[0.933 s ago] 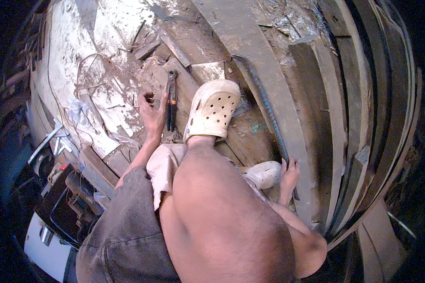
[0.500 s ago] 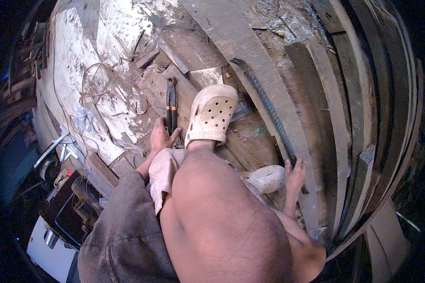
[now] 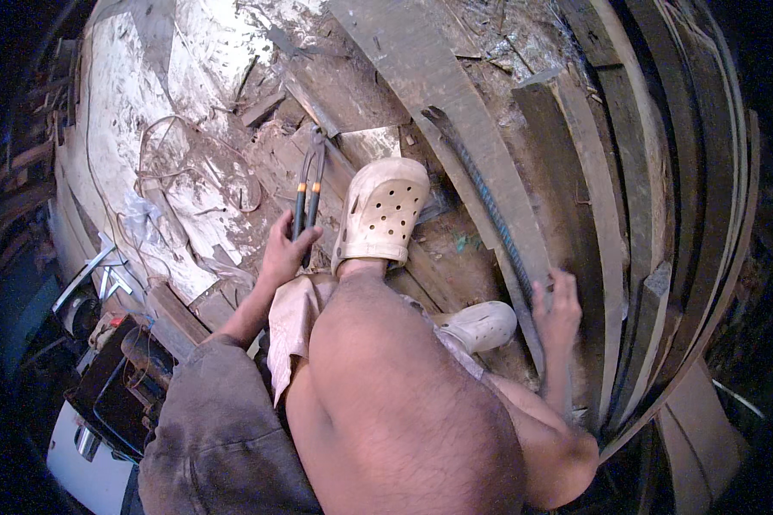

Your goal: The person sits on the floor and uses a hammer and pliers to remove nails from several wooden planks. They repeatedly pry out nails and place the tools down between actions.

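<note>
A pair of long-handled end-cutting nippers (image 3: 310, 190) points away from me, with black grips, orange bands and a small rounded metal head. My left hand (image 3: 285, 251) is closed around its grips, the thumb on the right side and the fingers on the left; the handles are a little apart. To the right, a dark ribbed steel bar (image 3: 487, 196) lies slanting along the edge of a wooden plank. My right hand (image 3: 560, 313) is beside the bar's near end, slightly blurred, its fingers apart and nothing visible in them.
My feet, in pale perforated clogs (image 3: 385, 206), rest among scrap wood. Long curved-looking boards (image 3: 610, 172) stand along the right. White dirty sheeting (image 3: 129, 112) and loose wire spread at left; a dark box of tools (image 3: 116, 378) stands at lower left.
My left hand has gripped the nippers more fully, and their handles have spread slightly. My right hand has moved right and a little away from me, off the ribbed bar's near end.
</note>
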Demonstrator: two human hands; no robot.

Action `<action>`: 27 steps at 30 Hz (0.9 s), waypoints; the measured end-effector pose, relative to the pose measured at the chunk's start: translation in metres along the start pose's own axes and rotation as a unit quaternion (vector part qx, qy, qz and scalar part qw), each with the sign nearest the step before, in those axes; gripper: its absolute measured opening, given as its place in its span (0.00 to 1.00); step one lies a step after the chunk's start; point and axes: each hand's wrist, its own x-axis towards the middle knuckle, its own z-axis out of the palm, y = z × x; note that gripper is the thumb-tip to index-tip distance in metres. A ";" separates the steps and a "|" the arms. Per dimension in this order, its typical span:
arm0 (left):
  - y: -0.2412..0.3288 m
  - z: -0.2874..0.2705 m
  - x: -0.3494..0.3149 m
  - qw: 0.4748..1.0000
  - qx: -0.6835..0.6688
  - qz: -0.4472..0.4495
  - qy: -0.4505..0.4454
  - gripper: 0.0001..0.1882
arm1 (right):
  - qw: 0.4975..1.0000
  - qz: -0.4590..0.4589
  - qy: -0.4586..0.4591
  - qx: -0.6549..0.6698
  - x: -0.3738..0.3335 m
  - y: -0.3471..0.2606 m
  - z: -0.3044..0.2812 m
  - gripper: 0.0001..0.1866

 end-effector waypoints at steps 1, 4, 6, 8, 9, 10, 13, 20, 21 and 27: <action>0.014 0.001 0.007 0.996 -0.064 -0.023 -0.049 0.22 | 0.999 -0.040 0.022 -0.011 0.009 -0.006 -0.015 0.18; 0.069 0.002 0.009 0.987 -0.135 -0.020 -0.086 0.20 | 0.987 -0.149 0.054 -0.013 0.042 -0.035 -0.062 0.17; 0.105 0.007 0.014 0.987 -0.129 0.035 -0.088 0.20 | 0.982 -0.185 0.045 -0.008 0.051 -0.069 -0.093 0.17; 0.134 0.020 0.018 0.967 -0.232 0.047 -0.094 0.16 | 0.971 -0.239 0.020 0.005 0.060 -0.090 -0.113 0.21; 0.146 0.032 0.023 0.951 -0.285 0.050 -0.106 0.15 | 0.966 -0.258 0.004 0.004 0.062 -0.098 -0.121 0.22; 0.156 0.043 0.029 0.931 -0.333 0.058 -0.139 0.13 | 0.970 -0.238 -0.026 0.036 0.068 -0.110 -0.126 0.24; 0.179 0.066 0.038 0.870 -0.442 0.069 -0.206 0.09 | 0.968 -0.221 -0.054 0.104 0.096 -0.139 -0.118 0.31; 0.225 0.062 0.015 0.761 -0.555 0.021 -0.336 0.08 | 0.967 -0.251 0.042 0.030 0.182 -0.122 -0.058 0.37; 0.223 0.056 0.017 0.702 -0.601 0.022 -0.381 0.09 | 0.964 -0.261 0.046 -0.001 0.199 -0.119 -0.051 0.35; 0.205 0.026 0.062 0.508 -0.763 -0.004 -0.399 0.15 | 0.949 -0.038 -0.265 0.167 0.268 -0.168 -0.018 0.20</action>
